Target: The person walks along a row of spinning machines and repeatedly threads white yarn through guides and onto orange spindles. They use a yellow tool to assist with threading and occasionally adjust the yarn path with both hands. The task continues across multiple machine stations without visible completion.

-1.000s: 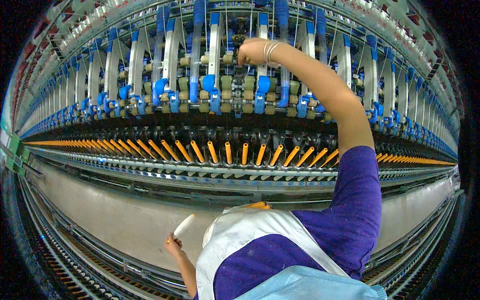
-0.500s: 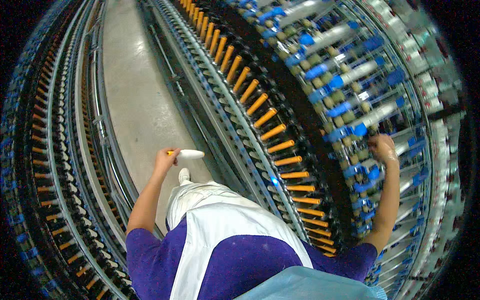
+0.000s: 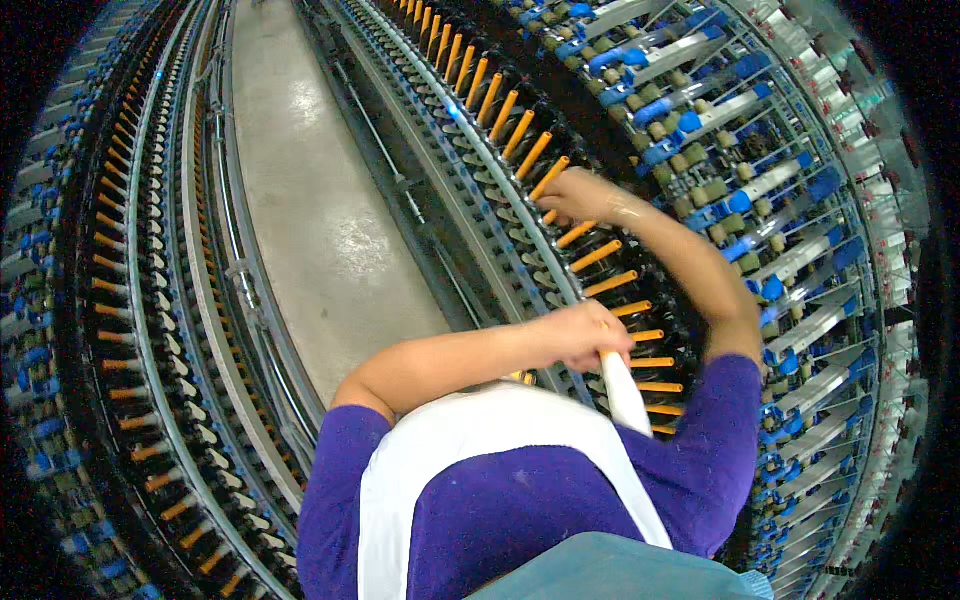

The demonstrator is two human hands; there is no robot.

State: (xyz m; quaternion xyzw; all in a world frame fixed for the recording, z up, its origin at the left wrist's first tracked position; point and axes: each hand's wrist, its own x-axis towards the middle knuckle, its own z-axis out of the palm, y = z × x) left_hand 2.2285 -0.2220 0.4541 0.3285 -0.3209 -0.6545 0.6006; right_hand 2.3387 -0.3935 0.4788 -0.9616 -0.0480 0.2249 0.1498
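My left hand is closed around one end of a white yarn bobbin, which hangs tilted down toward my right upper arm. Beyond it my right hand reaches into the row of orange bobbin tubes on the spinning frame. Its fingers curl over one tube; a short orange piece of that tube shows under them. Just beside the hand stands another orange tube. The fingertips are partly hidden and slightly blurred.
Blue-and-olive roller units run along the frame on my right. A metal rail edges the tube row. To the left, past the grey aisle floor, a second frame carries more orange tubes.
My left hand has swung from over the aisle to the tube row with the white bobbin. My right hand has come from the roller units down to the orange tubes.
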